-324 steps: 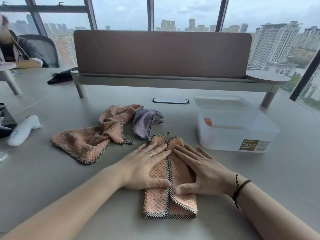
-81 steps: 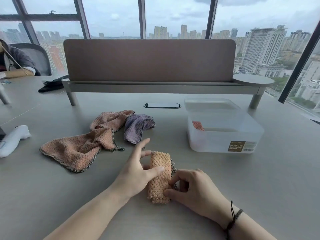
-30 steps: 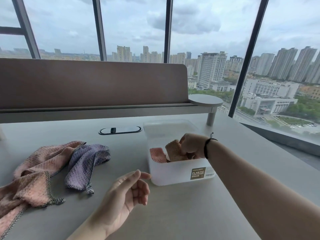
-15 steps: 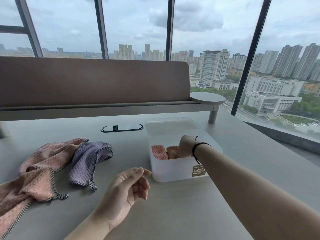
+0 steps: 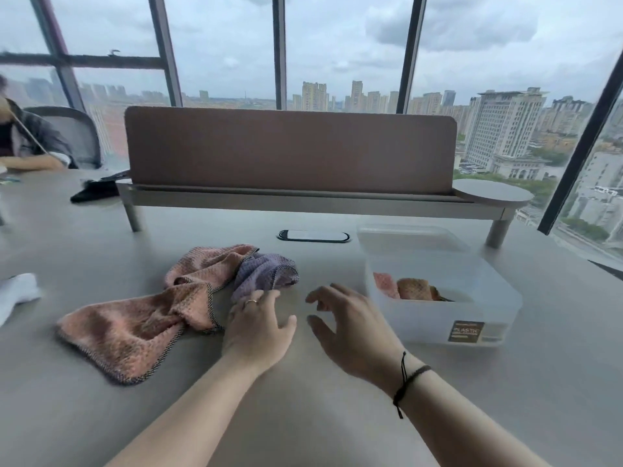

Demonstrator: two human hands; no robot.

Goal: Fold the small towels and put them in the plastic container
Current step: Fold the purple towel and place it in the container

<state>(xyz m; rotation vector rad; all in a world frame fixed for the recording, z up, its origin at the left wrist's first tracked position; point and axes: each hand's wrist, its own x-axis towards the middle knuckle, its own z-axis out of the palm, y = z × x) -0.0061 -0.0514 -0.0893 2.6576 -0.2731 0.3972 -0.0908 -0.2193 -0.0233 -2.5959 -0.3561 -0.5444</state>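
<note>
1. towels wait in a loose heap on the grey table (image 5: pixel 101 416) ahead of me to the left: a purple towel (image 5: pixel 266 276) bunched at the heap's right end, a pink towel (image 5: pixel 205 267) crumpled just behind and left of it, and a larger pink towel (image 5: pixel 131 332) spread out nearest me.
2. my left hand (image 5: pixel 258 326), a ring on one finger, lies palm down with its fingertips on the near edge of the purple towel; the fingers look fairly straight, and i cannot tell whether they pinch the cloth.
3. my right hand (image 5: pixel 350 326) hovers just right of the left one, fingers spread and loosely bent, holding nothing; a black cord bracelet (image 5: pixel 409 382) sits on that wrist.
4. plastic container (image 5: pixel 478 315) stands to the right of my right hand, translucent, with a brown label on its near wall.
5. inside it, against the left wall, a folded pink towel (image 5: pixel 384 284) stands beside a folded orange towel (image 5: pixel 414 289).
6. brown divider screen (image 5: pixel 290 150) runs across the table behind everything, with a dark oval cable port (image 5: pixel 313 236) in the tabletop just before it.
7. white object (image 5: pixel 17 293) lies at the far left edge, blurred.
</note>
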